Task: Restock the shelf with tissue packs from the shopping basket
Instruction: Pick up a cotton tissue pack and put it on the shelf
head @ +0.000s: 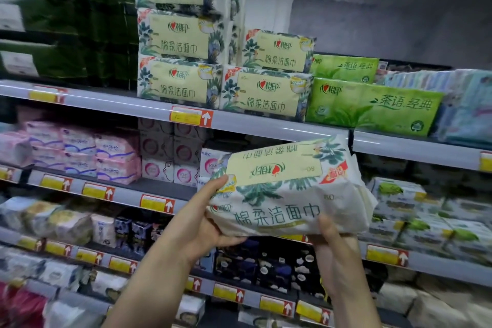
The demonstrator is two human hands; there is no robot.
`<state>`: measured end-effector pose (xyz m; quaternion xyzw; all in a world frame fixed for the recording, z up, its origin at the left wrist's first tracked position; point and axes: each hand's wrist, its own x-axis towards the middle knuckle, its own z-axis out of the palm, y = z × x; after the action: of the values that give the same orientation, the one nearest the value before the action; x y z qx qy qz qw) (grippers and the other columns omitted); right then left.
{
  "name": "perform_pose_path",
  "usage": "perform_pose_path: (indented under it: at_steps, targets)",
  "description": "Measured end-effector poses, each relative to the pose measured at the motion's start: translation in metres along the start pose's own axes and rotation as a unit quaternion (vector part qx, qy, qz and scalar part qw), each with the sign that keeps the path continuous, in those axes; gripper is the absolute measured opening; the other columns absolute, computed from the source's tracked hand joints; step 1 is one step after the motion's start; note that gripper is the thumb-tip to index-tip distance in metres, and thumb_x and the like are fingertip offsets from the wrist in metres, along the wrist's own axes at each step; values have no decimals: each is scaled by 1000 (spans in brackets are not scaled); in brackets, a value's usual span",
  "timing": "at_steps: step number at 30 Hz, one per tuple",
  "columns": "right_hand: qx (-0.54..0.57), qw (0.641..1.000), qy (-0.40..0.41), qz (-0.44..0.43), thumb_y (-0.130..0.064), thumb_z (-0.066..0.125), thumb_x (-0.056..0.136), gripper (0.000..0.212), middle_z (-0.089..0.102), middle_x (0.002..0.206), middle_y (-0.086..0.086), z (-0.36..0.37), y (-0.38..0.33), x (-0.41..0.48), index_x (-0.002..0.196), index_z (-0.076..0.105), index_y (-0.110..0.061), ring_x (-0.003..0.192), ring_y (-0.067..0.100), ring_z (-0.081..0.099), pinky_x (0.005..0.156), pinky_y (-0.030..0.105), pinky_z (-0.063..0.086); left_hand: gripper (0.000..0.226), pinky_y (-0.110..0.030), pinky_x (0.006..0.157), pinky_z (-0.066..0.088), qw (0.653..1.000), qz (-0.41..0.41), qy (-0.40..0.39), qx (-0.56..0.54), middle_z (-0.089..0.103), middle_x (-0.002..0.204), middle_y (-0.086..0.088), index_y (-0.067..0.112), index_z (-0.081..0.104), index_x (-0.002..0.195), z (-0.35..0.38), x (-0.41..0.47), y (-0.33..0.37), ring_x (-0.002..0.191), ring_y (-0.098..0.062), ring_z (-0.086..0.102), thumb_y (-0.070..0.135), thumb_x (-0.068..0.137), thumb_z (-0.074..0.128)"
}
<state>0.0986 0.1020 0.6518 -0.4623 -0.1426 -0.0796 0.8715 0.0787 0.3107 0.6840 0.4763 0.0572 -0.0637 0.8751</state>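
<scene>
- I hold the tissue pack (287, 189) between both hands, just below the matching packs (266, 94) on the top shelf (106, 100).
- My left hand (205, 221) grips its end, my right hand (332, 247) its underside; the fingers seem curled behind.
- Soft, light, slick wrap: support both ends.

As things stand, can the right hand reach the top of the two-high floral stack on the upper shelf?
Probably yes. Space above the two-high stack is open, nothing stands between it and the right hand, which grips the held pack with the left hand below the shelf.
</scene>
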Motion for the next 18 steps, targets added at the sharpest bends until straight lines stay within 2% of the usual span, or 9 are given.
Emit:
perform_pose_path:
  at_steps: [3,6,8,10,12,13,15,17,18]
  targets:
    - [-42,999,11,21,-52,94,25,99,71,110,-8,-5,6,-2,114,57,-29,105,15,66,87,32,56,62,-62,88,50,1000,16,-6,-13,67,118,-20,24,57,126,5,2,-4,95,-43,68,41,68,70]
    - [-66,997,-1,43,-58,92,25,104,66,121,-9,-7,12,-7,119,53,-36,120,18,57,106,47,42,60,-60,89,50,998,50,-14,-23,68,119,-15,24,58,126,8,1,-9,98,-40,69,40,69,70]
    - [-42,998,-2,36,-54,93,31,102,63,124,-12,-9,12,-9,122,50,-41,120,16,57,106,50,40,76,-60,90,50,996,85,-5,-13,58,135,-7,28,50,136,8,0,-11,111,-37,63,45,66,76]
    - [-15,1000,8,24,-39,92,49,88,65,117,-20,-10,8,-11,123,44,-51,111,7,62,102,49,43,97,-58,92,50,993,119,7,3,41,149,3,38,38,143,5,-2,-11,123,-35,54,52,58,83]
    - [-1,1000,13,14,-18,74,72,67,64,117,-17,-14,5,-11,124,45,-48,105,5,65,97,48,49,93,-51,90,53,987,161,13,22,45,146,2,42,39,139,3,-4,-11,114,-30,59,50,58,82]
    - [2,1000,20,16,-15,65,75,62,63,120,-12,-15,4,-11,128,45,-41,103,6,66,95,48,50,88,-48,87,54,983,181,16,31,48,143,3,44,41,136,2,-5,-13,111,-28,61,49,58,80]
    - [-2,1000,24,19,-18,68,70,71,63,123,-5,-17,4,-11,136,43,-28,100,8,67,92,48,50,81,-44,88,53,979,202,12,40,49,142,4,50,43,129,1,-8,-14,120,-25,56,47,58,81]
    - [-7,1000,26,11,-31,89,53,97,67,118,-5,-18,7,-10,137,42,-23,100,10,67,89,46,52,67,-47,101,45,977,207,15,37,46,145,7,61,48,114,2,-14,-14,129,-22,49,47,57,80]
    - [-7,1000,28,6,-34,91,48,103,69,114,-7,-17,8,-11,137,42,-22,100,11,67,88,45,53,62,-51,108,38,978,205,19,42,43,147,8,67,49,106,3,-18,-14,132,-22,45,49,56,82]
